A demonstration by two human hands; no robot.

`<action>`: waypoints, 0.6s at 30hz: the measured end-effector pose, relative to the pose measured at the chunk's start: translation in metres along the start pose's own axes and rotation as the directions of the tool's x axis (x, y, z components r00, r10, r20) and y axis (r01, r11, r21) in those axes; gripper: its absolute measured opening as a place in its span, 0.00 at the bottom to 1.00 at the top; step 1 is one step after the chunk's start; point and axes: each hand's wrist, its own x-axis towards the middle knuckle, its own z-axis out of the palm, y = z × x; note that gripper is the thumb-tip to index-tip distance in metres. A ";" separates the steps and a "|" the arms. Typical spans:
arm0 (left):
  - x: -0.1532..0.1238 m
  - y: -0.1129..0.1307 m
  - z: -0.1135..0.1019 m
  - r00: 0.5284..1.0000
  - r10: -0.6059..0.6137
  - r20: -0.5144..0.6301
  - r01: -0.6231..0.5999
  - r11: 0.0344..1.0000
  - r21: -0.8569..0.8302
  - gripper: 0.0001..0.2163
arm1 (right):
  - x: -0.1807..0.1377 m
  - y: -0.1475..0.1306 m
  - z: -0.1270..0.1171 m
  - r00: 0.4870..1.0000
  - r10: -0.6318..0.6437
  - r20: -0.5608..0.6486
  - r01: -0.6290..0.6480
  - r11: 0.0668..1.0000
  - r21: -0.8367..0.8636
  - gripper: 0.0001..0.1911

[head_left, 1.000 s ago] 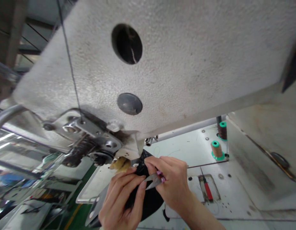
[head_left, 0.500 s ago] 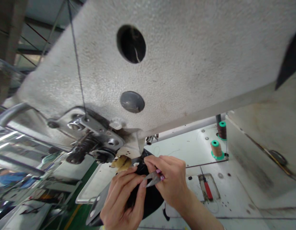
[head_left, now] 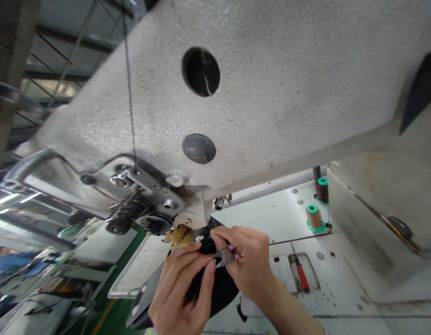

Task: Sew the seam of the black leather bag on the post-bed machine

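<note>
My right hand (head_left: 248,256) is closed round a pair of small thread snips (head_left: 225,257) with pink showing at the handle. Their blades point left, toward my left fingertips. My left hand (head_left: 182,288) has its thumb and forefinger nearly together at the blade tips; whatever they pinch is too small to make out. Under both hands lies a black, smooth workpiece (head_left: 224,286), partly hidden by my fingers. Just above them is the head of a sewing machine (head_left: 264,102), with a yellowish piece (head_left: 180,236) near its needle area. The needle itself is hidden.
At the right on the machine bed stand a tan thread spool (head_left: 313,217) and a dark brown spool (head_left: 322,190). A red-handled tool (head_left: 301,275) lies nearer me. Left of the machine is a white tray-like surface (head_left: 131,274); a person in blue (head_left: 18,263) is farther back.
The snips have moved slightly, and their blades now look more spread. My left thumb has shifted up a little. The camera view has shifted slightly.
</note>
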 end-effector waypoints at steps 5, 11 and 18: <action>0.000 0.002 0.000 1.000 0.002 -0.020 -0.002 1.000 -0.004 0.14 | 0.001 -0.001 0.000 0.999 -0.028 -0.030 0.026 0.998 -0.062 0.07; -0.001 0.001 0.001 1.000 0.005 -0.011 -0.005 1.000 0.007 0.14 | -0.002 0.002 0.002 1.000 -0.015 0.004 0.016 0.994 -0.105 0.08; -0.001 0.000 0.001 1.000 -0.003 -0.005 0.003 1.000 -0.004 0.14 | -0.002 0.001 0.003 0.999 -0.045 -0.021 0.042 0.990 -0.132 0.07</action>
